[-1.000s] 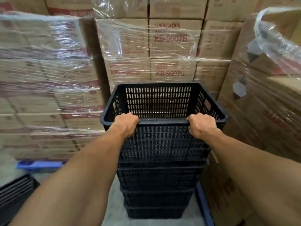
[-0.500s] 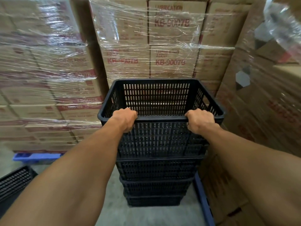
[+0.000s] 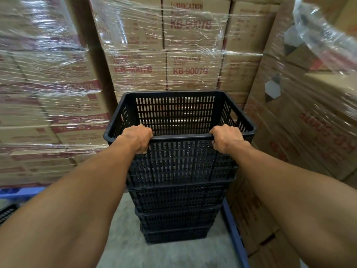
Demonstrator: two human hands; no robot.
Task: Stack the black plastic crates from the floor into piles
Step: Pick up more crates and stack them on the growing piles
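Observation:
A pile of several nested black slotted plastic crates (image 3: 177,202) stands on the grey concrete floor in front of me. The top crate (image 3: 175,113) sits in the pile with its open mouth up and looks empty. My left hand (image 3: 138,138) is clenched over the near rim at its left end. My right hand (image 3: 227,138) grips the same rim at its right end. Both forearms reach in from the bottom corners. Part of another black crate (image 3: 6,212) shows at the left edge, low on the floor.
Shrink-wrapped stacks of brown cartons (image 3: 185,47) wall in the pile at the back, left and right. A blue pallet edge (image 3: 234,236) runs along the floor at the right, another blue pallet (image 3: 21,192) at the left. A narrow strip of floor (image 3: 127,248) lies before the pile.
The top crate has sunk a little lower into the pile under both hands. My view has tipped slightly, so the cartons behind appear shifted. Both grips are unchanged.

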